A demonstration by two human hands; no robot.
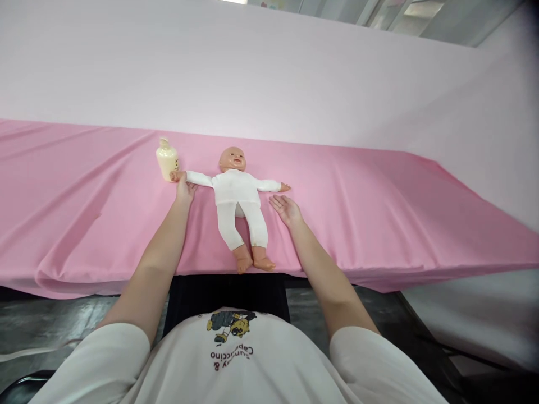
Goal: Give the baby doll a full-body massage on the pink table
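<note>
A baby doll in a white top and trousers lies on its back on the pink cloth, head away from me, arms spread, feet at the front edge. My left hand is at the doll's outstretched arm on the left side, its thumb against the doll's hand and its fingers beneath. Palm up, my right hand rests just below the doll's other hand, fingers apart, holding nothing. A cream pump bottle stands upright right behind the doll's hand on the left.
The pink cloth covers a long table with folds and a hanging front edge. Behind it rises a pale wall. A black chair part shows at the lower left.
</note>
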